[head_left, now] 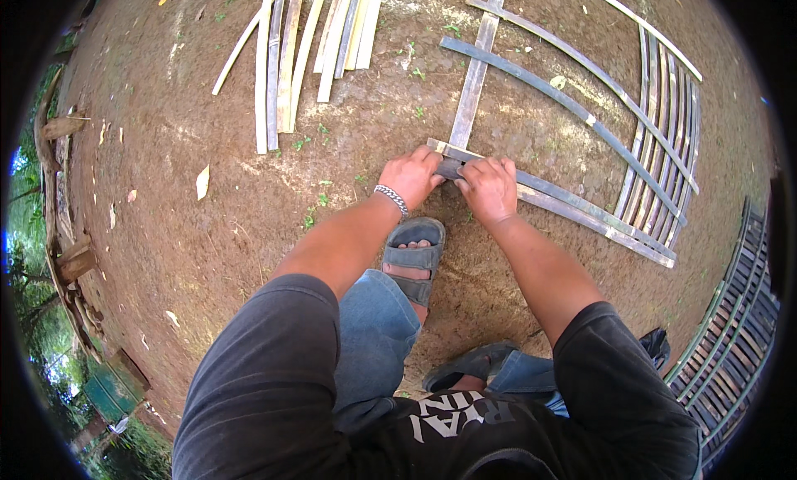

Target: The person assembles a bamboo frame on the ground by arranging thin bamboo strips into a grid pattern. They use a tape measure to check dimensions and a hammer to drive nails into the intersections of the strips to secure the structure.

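Both hands are at the near left corner of a frame of split bamboo slats on the ground. My left hand (pixel 410 180), a chain bracelet at its wrist, is closed round the end of a dark bamboo slat (pixel 573 199). Just right of it, my right hand (pixel 488 190) grips the same slat, fingers curled over it and thumbs close together. A paler slat (pixel 585 218) lies alongside underneath. An upright slat (pixel 473 94) meets this corner from the far side. The fingers hide how the pieces join.
Two curved slats (pixel 544 88) cross the frame toward closely set slats (pixel 660 140) at its right. Loose bamboo strips (pixel 286 61) lie at the far left. A finished-looking slatted panel (pixel 730 331) stands at the right edge. My sandalled foot (pixel 413 260) is just below my hands on bare soil.
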The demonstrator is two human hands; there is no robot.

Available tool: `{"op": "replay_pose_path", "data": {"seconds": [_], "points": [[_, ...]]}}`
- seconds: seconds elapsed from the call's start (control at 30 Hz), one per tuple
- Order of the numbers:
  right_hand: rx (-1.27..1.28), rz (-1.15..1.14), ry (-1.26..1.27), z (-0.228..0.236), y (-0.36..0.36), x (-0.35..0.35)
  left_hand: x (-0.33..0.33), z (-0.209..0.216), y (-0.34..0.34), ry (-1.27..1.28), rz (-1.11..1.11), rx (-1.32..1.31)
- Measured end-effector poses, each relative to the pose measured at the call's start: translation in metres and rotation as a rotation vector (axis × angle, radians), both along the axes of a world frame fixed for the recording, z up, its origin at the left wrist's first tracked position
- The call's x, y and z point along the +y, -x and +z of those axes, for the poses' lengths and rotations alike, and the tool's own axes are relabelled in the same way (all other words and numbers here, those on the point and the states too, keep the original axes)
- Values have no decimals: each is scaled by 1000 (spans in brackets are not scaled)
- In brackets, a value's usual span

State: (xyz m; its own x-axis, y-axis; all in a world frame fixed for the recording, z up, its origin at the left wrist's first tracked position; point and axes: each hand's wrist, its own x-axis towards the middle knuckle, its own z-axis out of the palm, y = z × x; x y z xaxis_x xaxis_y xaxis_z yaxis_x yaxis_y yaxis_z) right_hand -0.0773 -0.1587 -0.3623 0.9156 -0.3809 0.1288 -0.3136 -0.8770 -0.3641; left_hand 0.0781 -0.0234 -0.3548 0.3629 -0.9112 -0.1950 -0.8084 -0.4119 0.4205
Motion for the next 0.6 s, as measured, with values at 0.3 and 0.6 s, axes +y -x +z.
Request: {"op": "replay_pose_path", "data": {"seconds": [0.3,0.6], "points": [[4,3,-21,-2,0,1,2,-5,-2,45,-33,-15],[1,16,-22,-2,1,0,0,-5,-3,3,-57,-25]]}}
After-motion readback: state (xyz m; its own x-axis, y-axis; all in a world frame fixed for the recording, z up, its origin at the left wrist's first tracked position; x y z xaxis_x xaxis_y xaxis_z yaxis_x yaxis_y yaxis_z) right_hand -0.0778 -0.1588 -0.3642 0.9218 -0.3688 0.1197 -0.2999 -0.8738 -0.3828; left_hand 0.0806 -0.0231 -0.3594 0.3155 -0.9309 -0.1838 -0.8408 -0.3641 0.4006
